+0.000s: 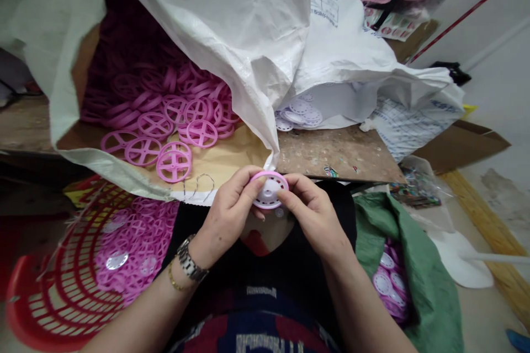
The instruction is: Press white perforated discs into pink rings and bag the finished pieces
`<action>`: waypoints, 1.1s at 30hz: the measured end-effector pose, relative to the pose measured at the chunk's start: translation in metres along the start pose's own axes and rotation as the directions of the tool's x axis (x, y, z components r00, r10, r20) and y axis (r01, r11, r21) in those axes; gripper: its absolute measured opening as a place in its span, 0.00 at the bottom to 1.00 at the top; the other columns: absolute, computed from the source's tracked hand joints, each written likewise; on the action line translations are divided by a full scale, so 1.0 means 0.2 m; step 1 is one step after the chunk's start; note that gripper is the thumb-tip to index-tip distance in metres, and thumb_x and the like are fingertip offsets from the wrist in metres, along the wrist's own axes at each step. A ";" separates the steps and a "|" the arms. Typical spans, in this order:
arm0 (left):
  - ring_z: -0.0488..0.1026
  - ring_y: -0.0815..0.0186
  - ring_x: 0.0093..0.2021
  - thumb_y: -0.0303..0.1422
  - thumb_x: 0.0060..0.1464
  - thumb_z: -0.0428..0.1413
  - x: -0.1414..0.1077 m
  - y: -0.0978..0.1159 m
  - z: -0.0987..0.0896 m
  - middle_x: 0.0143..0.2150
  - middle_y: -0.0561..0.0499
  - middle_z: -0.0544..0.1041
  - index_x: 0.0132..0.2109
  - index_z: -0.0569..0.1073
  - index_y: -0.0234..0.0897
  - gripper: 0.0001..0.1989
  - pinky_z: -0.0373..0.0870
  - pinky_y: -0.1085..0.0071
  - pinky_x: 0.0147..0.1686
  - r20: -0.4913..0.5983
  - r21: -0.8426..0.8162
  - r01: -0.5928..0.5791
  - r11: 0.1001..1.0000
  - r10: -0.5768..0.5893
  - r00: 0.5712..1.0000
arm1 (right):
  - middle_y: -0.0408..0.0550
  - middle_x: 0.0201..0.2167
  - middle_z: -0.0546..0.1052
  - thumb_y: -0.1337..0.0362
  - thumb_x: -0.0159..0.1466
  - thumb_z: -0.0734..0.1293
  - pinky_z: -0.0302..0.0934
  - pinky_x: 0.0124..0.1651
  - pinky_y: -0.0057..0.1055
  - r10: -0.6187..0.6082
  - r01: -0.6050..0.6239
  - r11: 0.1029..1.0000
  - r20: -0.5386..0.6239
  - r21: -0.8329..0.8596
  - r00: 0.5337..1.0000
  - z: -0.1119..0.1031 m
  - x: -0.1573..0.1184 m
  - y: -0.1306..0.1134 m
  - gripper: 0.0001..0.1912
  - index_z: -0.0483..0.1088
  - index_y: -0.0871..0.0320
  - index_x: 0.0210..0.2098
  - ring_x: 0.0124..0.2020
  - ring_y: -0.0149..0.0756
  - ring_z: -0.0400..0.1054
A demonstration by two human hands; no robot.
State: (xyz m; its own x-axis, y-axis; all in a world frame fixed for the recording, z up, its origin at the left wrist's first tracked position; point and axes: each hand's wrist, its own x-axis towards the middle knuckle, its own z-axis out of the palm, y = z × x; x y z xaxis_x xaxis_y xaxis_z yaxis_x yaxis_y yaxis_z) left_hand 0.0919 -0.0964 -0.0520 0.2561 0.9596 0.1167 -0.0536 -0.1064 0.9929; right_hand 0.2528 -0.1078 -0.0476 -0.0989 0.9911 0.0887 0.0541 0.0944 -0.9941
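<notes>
While the left hand (232,204) and right hand (311,209) pinch a pink-rimmed disc (271,187) between them, pink rings (201,133) lie in a white sack (215,5), its depths too dark to read; a red basket (20,298) holds more, and a green bag (430,276) partly hides similar discs (384,284).

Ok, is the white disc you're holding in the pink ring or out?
In: the pink ring shows around the white disc. Whether it's pressed tight, I cannot tell.

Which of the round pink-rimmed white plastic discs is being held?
The round pink-rimmed white plastic disc between the left hand and right hand; similar discs lie untouched in the green sack.
</notes>
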 end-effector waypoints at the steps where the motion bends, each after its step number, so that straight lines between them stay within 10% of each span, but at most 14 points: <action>1: 0.73 0.68 0.32 0.41 0.65 0.52 0.00 0.00 0.00 0.39 0.52 0.75 0.47 0.74 0.39 0.13 0.75 0.77 0.25 0.004 -0.019 0.003 1.000 -0.003 1.000 | 0.42 0.30 0.77 0.59 0.63 0.69 0.64 0.36 0.27 0.009 -0.009 1.000 -0.012 -0.009 1.000 0.00 0.00 0.00 0.07 0.74 0.56 0.36 0.32 0.32 0.69; 28: 0.75 0.67 0.26 0.38 0.64 0.53 -0.02 0.02 -0.01 0.35 0.54 0.75 0.59 0.66 0.46 0.17 0.75 0.73 0.26 0.123 0.185 0.040 0.982 -0.064 0.990 | 0.42 0.32 0.78 0.65 0.64 0.67 0.64 0.36 0.26 -0.147 0.142 0.981 -0.022 -0.130 0.989 -0.02 -0.02 -0.02 0.04 0.74 0.56 0.39 0.32 0.32 0.71; 33: 0.75 0.65 0.32 0.39 0.63 0.54 0.00 0.04 -0.04 0.38 0.51 0.77 0.60 0.66 0.42 0.20 0.74 0.69 0.34 0.113 0.336 -0.109 0.935 0.075 0.991 | 0.44 0.34 0.80 0.60 0.63 0.69 0.67 0.38 0.28 -0.182 0.157 0.968 -0.116 -0.195 0.976 -0.10 0.00 -0.04 0.07 0.76 0.55 0.39 0.34 0.35 0.74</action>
State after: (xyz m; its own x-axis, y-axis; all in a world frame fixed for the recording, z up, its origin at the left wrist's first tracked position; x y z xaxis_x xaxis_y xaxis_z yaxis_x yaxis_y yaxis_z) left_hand 0.0835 -0.0959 -0.0441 0.3586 0.9134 0.1926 0.2466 -0.2917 0.9242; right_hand 0.2731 -0.1074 -0.0388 0.0092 0.9614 0.2752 0.2311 0.2657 -0.9360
